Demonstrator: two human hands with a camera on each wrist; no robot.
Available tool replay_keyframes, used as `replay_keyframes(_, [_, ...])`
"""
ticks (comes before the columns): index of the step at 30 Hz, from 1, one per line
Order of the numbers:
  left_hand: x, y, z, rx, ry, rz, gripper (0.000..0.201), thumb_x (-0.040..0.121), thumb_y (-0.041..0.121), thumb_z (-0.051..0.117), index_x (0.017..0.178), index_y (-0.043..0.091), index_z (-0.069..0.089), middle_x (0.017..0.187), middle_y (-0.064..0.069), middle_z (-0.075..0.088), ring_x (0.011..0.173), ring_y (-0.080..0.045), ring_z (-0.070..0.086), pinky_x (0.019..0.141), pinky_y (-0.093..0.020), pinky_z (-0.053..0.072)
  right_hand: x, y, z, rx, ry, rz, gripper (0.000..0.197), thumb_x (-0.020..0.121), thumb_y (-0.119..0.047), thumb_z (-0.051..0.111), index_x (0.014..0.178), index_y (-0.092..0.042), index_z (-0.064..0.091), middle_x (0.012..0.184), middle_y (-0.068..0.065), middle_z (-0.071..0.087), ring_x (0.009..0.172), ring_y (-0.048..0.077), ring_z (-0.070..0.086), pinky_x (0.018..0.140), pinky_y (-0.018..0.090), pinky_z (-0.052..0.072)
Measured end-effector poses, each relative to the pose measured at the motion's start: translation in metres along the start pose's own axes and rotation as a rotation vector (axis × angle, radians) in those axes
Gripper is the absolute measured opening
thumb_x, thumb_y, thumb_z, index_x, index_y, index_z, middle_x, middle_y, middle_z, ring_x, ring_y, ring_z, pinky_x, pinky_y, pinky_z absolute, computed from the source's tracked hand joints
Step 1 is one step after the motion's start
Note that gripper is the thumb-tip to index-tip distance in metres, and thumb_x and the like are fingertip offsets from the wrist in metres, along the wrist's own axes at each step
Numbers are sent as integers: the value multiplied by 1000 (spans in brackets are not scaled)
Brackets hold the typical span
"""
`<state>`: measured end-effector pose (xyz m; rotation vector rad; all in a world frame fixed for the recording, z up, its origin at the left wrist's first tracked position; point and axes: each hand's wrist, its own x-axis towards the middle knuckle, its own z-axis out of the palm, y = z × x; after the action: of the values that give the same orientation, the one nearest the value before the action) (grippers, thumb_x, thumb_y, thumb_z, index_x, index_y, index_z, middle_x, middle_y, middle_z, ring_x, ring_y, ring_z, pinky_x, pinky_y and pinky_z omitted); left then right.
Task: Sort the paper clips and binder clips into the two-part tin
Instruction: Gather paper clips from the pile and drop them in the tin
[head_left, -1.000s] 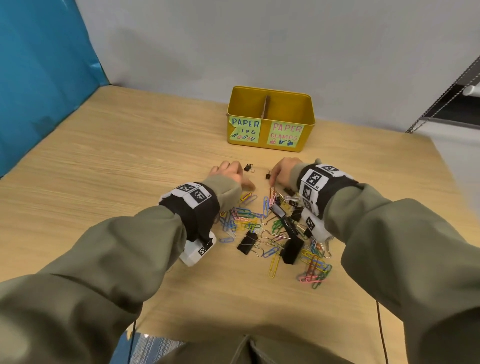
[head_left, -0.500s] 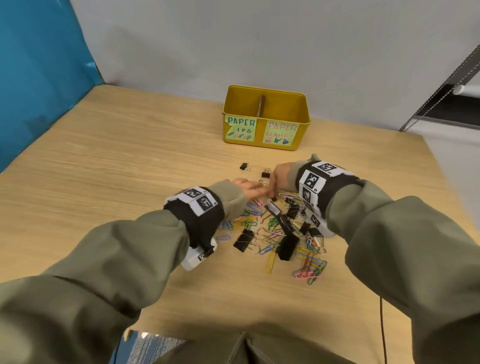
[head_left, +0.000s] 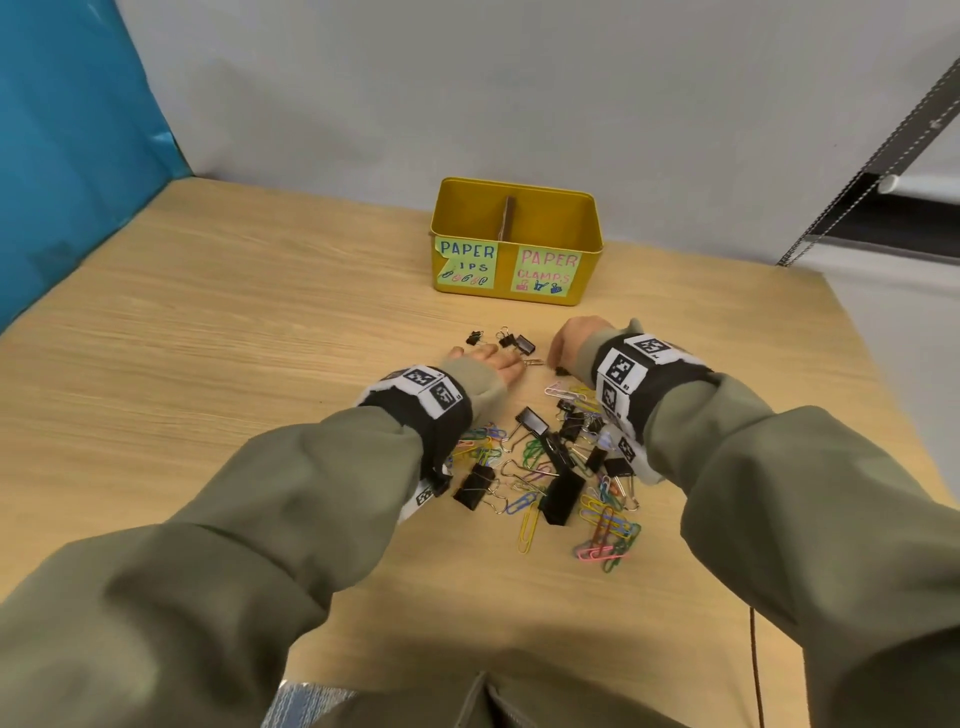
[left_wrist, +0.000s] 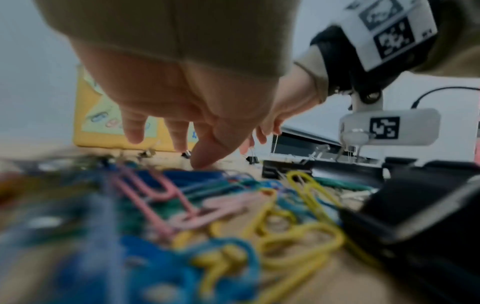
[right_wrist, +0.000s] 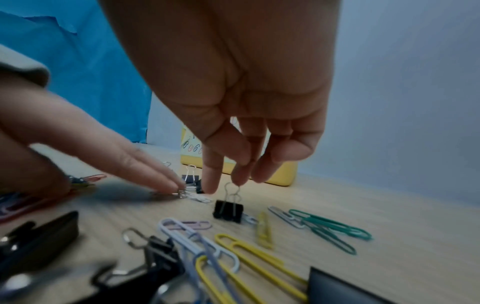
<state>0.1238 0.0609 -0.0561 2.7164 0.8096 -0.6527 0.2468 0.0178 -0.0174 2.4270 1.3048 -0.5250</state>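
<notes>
We pinch the wire handle of a small black binder clip (right_wrist: 228, 209) with our right hand (right_wrist: 233, 115), its body on the light wooden table (head_left: 260, 364). Just left, our left hand (head_left: 488, 364), fingers straight, touches a silver paper clip (right_wrist: 187, 194). The yellow two-part metal tin (head_left: 517, 239) stands farther away. A heap of coloured paper clips and black binder clips (head_left: 550, 467) lies near us.
</notes>
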Motion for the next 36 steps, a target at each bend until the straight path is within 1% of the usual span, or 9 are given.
replay_keyframes(5, [-3,3,10,66,52,34,64,91,15,52,148,23,24,161,2,-10,147,-28,-15,117,-57,-3,4,4,6,-111,-91,-1,37,94,-10,38,125,-15,59,133,7,56,127,26,49,111,53,20])
replay_keyframes(9, [-10,-9,3,-291,41,-106,65,93,20,51,149,30,21,160,6,-6,147,-21,-13,117,-45,-13,5,4,2,-8,-49,-73,48,95,-2,35,137,-20,48,144,8,45,134,30,42,113,48,23])
replay_keyframes(14, [-18,-17,-2,-317,179,-116,43,83,13,56,126,21,53,152,-2,27,143,-22,17,118,-38,10,6,-18,7,40,-62,-170,56,93,-4,34,141,-34,40,145,3,43,134,28,42,114,57,19])
replay_keyframes(18, [-16,-10,0,-92,108,-35,72,88,3,47,148,32,20,155,-9,15,143,-29,13,116,-44,17,-2,-9,0,151,-46,-192,46,95,-10,35,130,-35,52,140,-7,50,133,20,43,115,58,15])
replay_keyframes(23, [-4,0,5,-291,18,-216,63,88,49,50,144,30,27,152,-3,24,140,-29,20,114,-40,21,-8,25,-16,102,-130,-84,28,93,-12,47,108,-13,70,116,4,65,109,24,57,110,49,32])
replay_keyframes(25, [-5,0,1,-244,-32,-175,54,88,41,55,137,25,39,145,-3,35,134,-29,27,111,-38,25,-5,28,-7,162,-208,-85,28,94,-14,45,104,-13,72,107,4,68,98,21,59,106,45,38])
replay_keyframes(30, [-10,-5,-2,-56,-66,-56,39,94,17,45,130,30,51,142,-2,44,134,-27,33,113,-41,26,-3,14,-3,111,-34,-50,34,95,-14,38,114,-18,65,120,5,61,121,25,51,115,54,16])
replay_keyframes(33, [-11,1,1,-45,46,59,40,93,20,48,132,31,50,140,0,40,133,-23,30,111,-39,25,-3,16,-3,166,-85,-98,34,90,-7,41,78,-21,70,80,-2,63,87,20,58,100,45,38])
replay_keyframes(36, [-2,12,0,-203,-2,-94,49,84,48,57,128,29,49,132,1,41,126,-22,34,104,-36,31,1,24,6,300,-262,-135,38,90,-2,43,61,-12,65,54,0,59,48,16,48,45,17,45])
